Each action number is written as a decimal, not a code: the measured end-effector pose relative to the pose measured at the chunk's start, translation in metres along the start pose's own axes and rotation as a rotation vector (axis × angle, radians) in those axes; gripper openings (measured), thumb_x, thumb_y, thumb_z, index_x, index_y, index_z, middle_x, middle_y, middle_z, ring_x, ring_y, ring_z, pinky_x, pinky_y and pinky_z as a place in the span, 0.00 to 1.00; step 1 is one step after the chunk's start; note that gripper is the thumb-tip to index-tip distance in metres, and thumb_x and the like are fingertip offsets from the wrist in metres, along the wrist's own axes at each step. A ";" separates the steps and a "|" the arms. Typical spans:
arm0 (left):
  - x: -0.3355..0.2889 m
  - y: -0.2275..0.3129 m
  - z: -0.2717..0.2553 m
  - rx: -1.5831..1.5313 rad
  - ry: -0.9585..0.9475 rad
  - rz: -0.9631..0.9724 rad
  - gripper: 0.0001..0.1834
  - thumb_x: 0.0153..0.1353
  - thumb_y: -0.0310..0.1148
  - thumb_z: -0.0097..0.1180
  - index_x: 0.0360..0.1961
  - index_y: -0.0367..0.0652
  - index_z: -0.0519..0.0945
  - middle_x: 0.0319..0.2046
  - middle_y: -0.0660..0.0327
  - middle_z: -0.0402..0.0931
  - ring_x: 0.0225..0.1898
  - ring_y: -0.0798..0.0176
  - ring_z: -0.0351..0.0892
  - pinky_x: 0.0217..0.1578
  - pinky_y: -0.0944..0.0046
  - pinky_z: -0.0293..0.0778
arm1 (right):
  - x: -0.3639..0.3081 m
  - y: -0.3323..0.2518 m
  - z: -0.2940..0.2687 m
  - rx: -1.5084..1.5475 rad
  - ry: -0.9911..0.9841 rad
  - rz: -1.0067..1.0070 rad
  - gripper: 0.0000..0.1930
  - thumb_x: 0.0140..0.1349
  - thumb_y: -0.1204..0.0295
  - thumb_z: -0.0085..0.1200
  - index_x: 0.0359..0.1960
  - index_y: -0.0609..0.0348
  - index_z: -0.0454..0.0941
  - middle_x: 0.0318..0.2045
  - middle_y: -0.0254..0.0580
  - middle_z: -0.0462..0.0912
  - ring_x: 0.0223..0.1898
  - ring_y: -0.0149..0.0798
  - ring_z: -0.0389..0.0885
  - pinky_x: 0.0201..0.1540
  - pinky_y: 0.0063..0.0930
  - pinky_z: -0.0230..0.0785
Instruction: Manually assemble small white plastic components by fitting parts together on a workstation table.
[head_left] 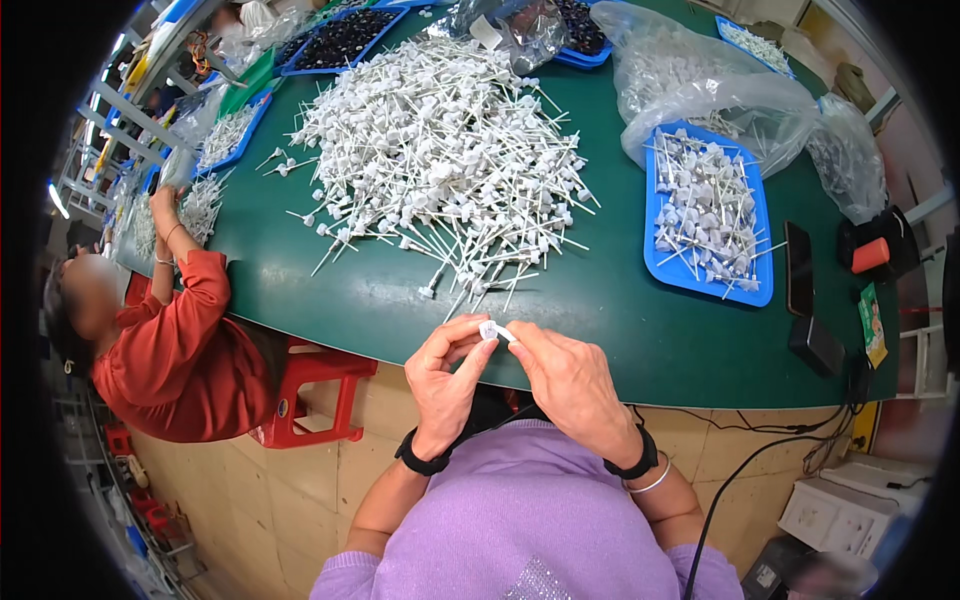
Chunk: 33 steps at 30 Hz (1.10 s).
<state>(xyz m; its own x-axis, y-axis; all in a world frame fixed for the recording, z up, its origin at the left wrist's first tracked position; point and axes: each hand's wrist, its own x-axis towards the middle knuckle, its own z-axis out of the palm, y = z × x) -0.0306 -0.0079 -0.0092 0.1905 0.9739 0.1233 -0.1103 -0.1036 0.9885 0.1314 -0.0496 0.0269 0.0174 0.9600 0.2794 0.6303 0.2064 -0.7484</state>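
Just off the near edge of the table, my left hand [446,380] pinches the head of a small white plastic part with a thin stem [488,331] between thumb and fingertips. My right hand [572,378] is closed on the same part from the other side, gripping its stem. Its exact kind is too small to make out. Beyond my hands lies a large heap of similar white stemmed parts [430,150], some scattered at its front edge. To the right, a blue tray [655,262] holds more of these parts.
A green table [350,325] spans the view. At the back are trays of dark pieces [340,42] and clear plastic bags [700,70]. A phone [798,268] and dark box [817,345] lie right. A person in red [175,350] works at left beside a red stool [318,385].
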 end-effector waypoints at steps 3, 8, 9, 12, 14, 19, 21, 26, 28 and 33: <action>0.000 0.002 0.001 0.134 0.013 0.054 0.14 0.59 0.14 0.61 0.47 0.30 0.80 0.50 0.52 0.80 0.46 0.65 0.83 0.49 0.69 0.80 | -0.001 0.000 0.003 -0.085 0.009 -0.012 0.07 0.69 0.70 0.53 0.44 0.57 0.75 0.23 0.49 0.78 0.23 0.55 0.80 0.23 0.45 0.70; -0.001 0.005 0.004 0.346 0.028 0.204 0.14 0.57 0.15 0.63 0.45 0.31 0.81 0.48 0.51 0.80 0.44 0.64 0.84 0.45 0.68 0.82 | -0.001 -0.004 0.006 -0.184 -0.006 -0.007 0.08 0.68 0.70 0.53 0.45 0.57 0.75 0.22 0.47 0.77 0.21 0.53 0.80 0.21 0.44 0.72; -0.001 0.005 0.004 0.366 0.030 0.217 0.14 0.57 0.15 0.63 0.45 0.32 0.81 0.48 0.51 0.80 0.44 0.64 0.84 0.45 0.68 0.82 | -0.001 -0.005 0.006 -0.202 -0.012 -0.006 0.08 0.68 0.70 0.53 0.46 0.57 0.75 0.22 0.47 0.77 0.21 0.52 0.81 0.21 0.43 0.72; -0.002 0.004 0.003 0.396 0.032 0.233 0.14 0.57 0.15 0.63 0.45 0.32 0.81 0.48 0.51 0.80 0.44 0.64 0.84 0.44 0.68 0.82 | -0.002 -0.009 0.004 -0.236 -0.024 -0.006 0.09 0.67 0.71 0.53 0.47 0.57 0.75 0.23 0.47 0.77 0.22 0.51 0.81 0.22 0.43 0.73; -0.002 0.004 0.003 0.380 0.035 0.223 0.14 0.57 0.15 0.63 0.45 0.32 0.81 0.48 0.51 0.80 0.44 0.64 0.84 0.45 0.68 0.82 | -0.002 -0.010 0.003 -0.232 -0.022 -0.010 0.10 0.67 0.72 0.54 0.48 0.57 0.76 0.24 0.47 0.77 0.22 0.51 0.82 0.22 0.42 0.73; -0.003 0.005 0.004 0.248 0.035 0.101 0.14 0.58 0.14 0.62 0.46 0.30 0.81 0.49 0.52 0.80 0.45 0.65 0.83 0.47 0.69 0.81 | -0.003 -0.005 0.003 -0.166 -0.014 -0.022 0.11 0.66 0.75 0.54 0.48 0.57 0.76 0.25 0.47 0.78 0.23 0.52 0.82 0.23 0.42 0.73; -0.003 0.003 0.003 0.149 0.019 0.057 0.14 0.59 0.14 0.61 0.47 0.30 0.80 0.49 0.53 0.79 0.46 0.65 0.83 0.48 0.69 0.80 | -0.003 -0.003 0.002 -0.121 -0.005 -0.031 0.10 0.65 0.75 0.54 0.48 0.57 0.76 0.24 0.48 0.78 0.24 0.53 0.81 0.24 0.43 0.73; -0.001 0.003 -0.001 -0.024 -0.023 -0.058 0.15 0.61 0.15 0.59 0.50 0.30 0.80 0.51 0.55 0.79 0.48 0.66 0.81 0.52 0.68 0.77 | 0.002 0.003 -0.002 0.044 -0.023 -0.016 0.08 0.66 0.75 0.54 0.46 0.59 0.77 0.23 0.53 0.80 0.25 0.58 0.80 0.25 0.47 0.70; -0.001 0.003 -0.002 -0.080 -0.026 -0.103 0.14 0.61 0.15 0.59 0.49 0.31 0.80 0.51 0.55 0.79 0.49 0.66 0.81 0.53 0.68 0.76 | 0.003 0.004 -0.004 0.124 -0.052 0.027 0.07 0.67 0.74 0.54 0.45 0.60 0.77 0.24 0.56 0.79 0.26 0.60 0.79 0.26 0.48 0.68; 0.000 0.004 0.000 -0.138 -0.024 -0.099 0.13 0.61 0.15 0.59 0.48 0.32 0.80 0.51 0.55 0.78 0.48 0.67 0.80 0.54 0.67 0.75 | 0.005 0.006 -0.005 0.295 -0.128 0.121 0.06 0.69 0.72 0.53 0.43 0.60 0.77 0.25 0.59 0.77 0.28 0.63 0.77 0.26 0.48 0.66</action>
<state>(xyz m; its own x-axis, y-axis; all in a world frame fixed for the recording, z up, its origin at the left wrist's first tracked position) -0.0309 -0.0087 -0.0058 0.2298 0.9728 0.0299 -0.2230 0.0227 0.9746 0.1393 -0.0449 0.0267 -0.0308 0.9930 0.1141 0.3779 0.1173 -0.9184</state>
